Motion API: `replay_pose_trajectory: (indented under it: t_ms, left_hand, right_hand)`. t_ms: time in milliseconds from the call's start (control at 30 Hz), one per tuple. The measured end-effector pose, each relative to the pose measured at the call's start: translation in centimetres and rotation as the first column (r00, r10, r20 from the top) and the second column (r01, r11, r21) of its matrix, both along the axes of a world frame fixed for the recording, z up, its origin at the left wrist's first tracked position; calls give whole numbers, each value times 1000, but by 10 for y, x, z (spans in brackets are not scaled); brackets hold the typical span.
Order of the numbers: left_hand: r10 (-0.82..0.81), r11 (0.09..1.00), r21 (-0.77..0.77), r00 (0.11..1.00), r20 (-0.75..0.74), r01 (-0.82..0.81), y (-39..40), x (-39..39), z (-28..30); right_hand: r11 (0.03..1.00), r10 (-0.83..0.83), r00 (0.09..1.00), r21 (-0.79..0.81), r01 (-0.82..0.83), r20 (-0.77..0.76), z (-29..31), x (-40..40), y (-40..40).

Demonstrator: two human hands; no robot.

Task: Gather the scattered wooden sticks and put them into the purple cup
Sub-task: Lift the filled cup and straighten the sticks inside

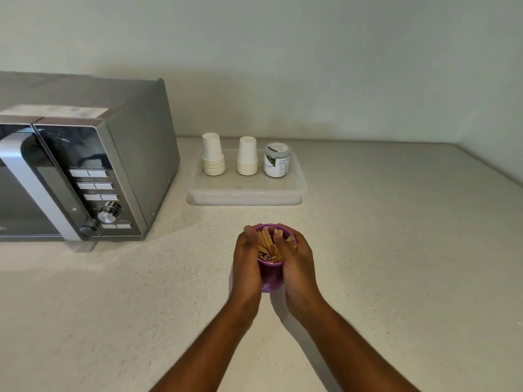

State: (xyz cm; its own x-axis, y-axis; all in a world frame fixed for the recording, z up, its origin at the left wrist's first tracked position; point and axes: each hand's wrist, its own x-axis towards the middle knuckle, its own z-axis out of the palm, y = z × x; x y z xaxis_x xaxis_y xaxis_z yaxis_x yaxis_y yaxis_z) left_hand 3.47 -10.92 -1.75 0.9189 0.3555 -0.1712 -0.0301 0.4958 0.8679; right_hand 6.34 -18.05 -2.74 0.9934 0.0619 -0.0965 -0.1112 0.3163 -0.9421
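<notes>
Cup (271,274) stood on tabletop (396,264), clasped between left hand (246,260) and right hand (297,260); both grips curled round cup wall. Sticks (267,246) bundled inside, between the grips. No loose sticks visible beside them. Judged nearly complete.

Kitchenette or break-room corner, home or office cannot tell. Silver microwave (85,171) on pale speckled counter (396,264), door handle, button rows and dial facing forward. Right of microwave, near back wall: clear plastic tray (246,195) holding two upturned stacks of white paper cups (213,155), plus lidded jar (276,161) with green-and-white label at tray's right end. Plain pale wall (311,66) behind microwave; counter meets side wall far right of it.
</notes>
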Motion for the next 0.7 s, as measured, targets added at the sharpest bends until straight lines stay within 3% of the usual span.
replay_pose_trajectory:
  t_ms: [67,167,300,500,700]
  left_hand:
    - [-23,999,-23,1000,-7,23,2,1,1]
    - [52,993,103,998,-22,-50,5,10,-4]
    - [4,997,75,999,-34,-1,1,3,-4]
    - [5,985,170,1000,3,-5,-8,0,-3]
    - [25,1000,19,992,-125,-23,1,1,-2]
  right_hand:
    - [998,30,999,49,-29,-25,1,-1,0]
    - [998,45,999,34,-46,12,1,-1,1]
    - [997,35,999,62,-36,14,0,1,-4]
    - [995,-39,998,91,43,-46,15,12,-14]
    - [997,-12,1000,-72,12,7,10,18,-10]
